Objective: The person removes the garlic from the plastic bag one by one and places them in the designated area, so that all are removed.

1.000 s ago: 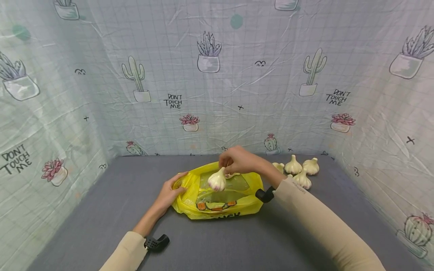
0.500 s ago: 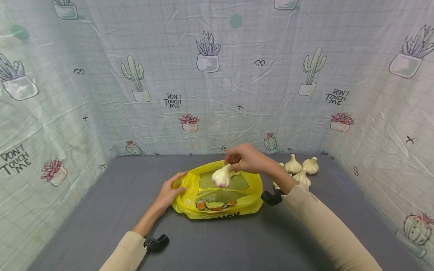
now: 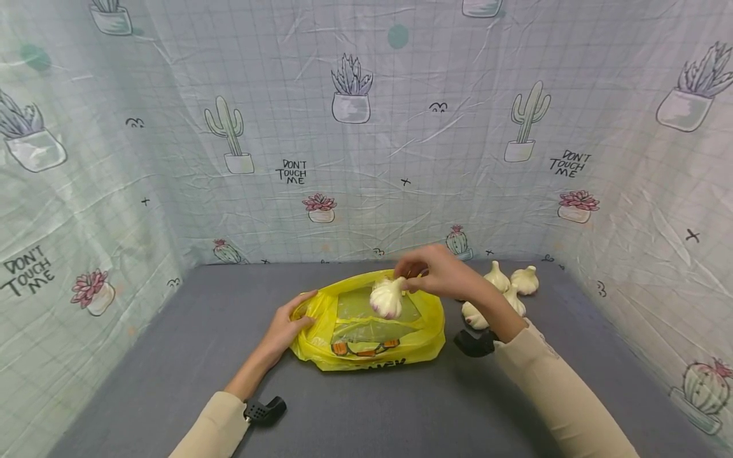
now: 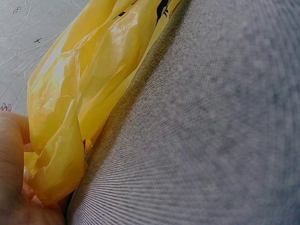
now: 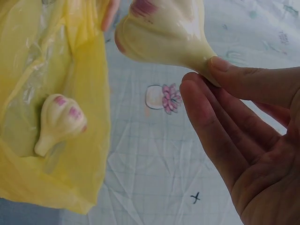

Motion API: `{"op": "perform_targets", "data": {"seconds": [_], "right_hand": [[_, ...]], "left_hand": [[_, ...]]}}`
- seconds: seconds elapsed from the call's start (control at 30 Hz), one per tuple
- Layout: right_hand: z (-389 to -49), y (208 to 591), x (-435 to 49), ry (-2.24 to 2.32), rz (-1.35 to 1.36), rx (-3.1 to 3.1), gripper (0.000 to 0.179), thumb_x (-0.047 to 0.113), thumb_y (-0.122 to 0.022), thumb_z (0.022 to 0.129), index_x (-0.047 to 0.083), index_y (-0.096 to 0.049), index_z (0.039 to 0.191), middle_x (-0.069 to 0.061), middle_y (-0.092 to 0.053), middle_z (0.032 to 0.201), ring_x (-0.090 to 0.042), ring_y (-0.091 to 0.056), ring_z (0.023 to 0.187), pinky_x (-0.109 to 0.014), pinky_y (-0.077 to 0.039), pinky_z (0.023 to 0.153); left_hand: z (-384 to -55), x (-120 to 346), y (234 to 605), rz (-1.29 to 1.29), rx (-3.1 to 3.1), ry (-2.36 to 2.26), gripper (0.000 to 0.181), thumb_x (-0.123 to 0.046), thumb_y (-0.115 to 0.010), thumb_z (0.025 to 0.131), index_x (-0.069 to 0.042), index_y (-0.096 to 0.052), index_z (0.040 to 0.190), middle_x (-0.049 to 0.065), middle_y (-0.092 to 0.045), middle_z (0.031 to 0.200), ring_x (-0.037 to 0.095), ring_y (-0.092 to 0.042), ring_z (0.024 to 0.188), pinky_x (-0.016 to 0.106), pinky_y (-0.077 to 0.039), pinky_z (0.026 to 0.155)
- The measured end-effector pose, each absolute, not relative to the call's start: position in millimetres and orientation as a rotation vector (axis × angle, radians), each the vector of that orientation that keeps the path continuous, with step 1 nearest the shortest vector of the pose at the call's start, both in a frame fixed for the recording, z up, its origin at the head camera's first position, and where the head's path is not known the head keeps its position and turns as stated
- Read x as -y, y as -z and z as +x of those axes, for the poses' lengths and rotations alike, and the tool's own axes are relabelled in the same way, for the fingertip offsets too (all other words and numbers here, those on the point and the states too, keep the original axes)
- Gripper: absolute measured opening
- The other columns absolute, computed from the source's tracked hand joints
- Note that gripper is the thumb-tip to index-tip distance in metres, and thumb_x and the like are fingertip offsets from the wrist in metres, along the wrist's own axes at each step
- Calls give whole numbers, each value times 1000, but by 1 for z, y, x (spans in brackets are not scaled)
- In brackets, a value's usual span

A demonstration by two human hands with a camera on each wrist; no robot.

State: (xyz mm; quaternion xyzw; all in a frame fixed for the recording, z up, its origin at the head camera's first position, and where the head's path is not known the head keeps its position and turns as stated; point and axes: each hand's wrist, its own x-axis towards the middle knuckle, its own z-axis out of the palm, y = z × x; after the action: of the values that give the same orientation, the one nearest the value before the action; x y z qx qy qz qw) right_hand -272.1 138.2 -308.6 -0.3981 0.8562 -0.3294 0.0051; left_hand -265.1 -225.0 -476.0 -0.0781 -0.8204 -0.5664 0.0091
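Note:
My right hand (image 3: pixel 438 270) pinches a pale garlic bulb (image 3: pixel 387 299) by its stem, between thumb and fingertips. The bulb has purple marks and hangs over the mouth of a yellow plastic bag (image 3: pixel 321 353). In the right wrist view, a second garlic bulb (image 5: pixel 61 119) lies inside that bag. At the bag's left end, my left hand (image 3: pixel 288 324) grips the rim, with the thumb on the inner side. The left wrist view shows the crumpled yellow plastic (image 4: pixel 93 79) against this hand's fingers; part of the grip is hidden there.
Several more garlic bulbs (image 3: pixel 525 280) stand in a cluster on the grey tabletop (image 3: pixel 355 413), to the right of the bag and partly behind my right forearm. A cloth (image 3: pixel 366 152) printed with cacti hangs behind the table and along both sides.
My right hand has moved a little to the right with the garlic bulb, across the bag's mouth. The left hand and the bag have stayed in place.

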Motion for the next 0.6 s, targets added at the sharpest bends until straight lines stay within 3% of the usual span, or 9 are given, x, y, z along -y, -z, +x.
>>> {"op": "perform_targets", "data": {"seconds": [0.6], "right_hand": [[-260, 321, -163, 1182, -1140, -2701, 15, 17, -76, 94, 14, -77, 108, -2, -78, 96, -17, -74, 82, -33, -61, 80]], "left_hand": [[-265, 225, 477, -244, 2562, 1770, 61, -9, -66, 96, -21, -52, 153, 12, -38, 166, 35, -34, 154, 56, -36, 117]]}}
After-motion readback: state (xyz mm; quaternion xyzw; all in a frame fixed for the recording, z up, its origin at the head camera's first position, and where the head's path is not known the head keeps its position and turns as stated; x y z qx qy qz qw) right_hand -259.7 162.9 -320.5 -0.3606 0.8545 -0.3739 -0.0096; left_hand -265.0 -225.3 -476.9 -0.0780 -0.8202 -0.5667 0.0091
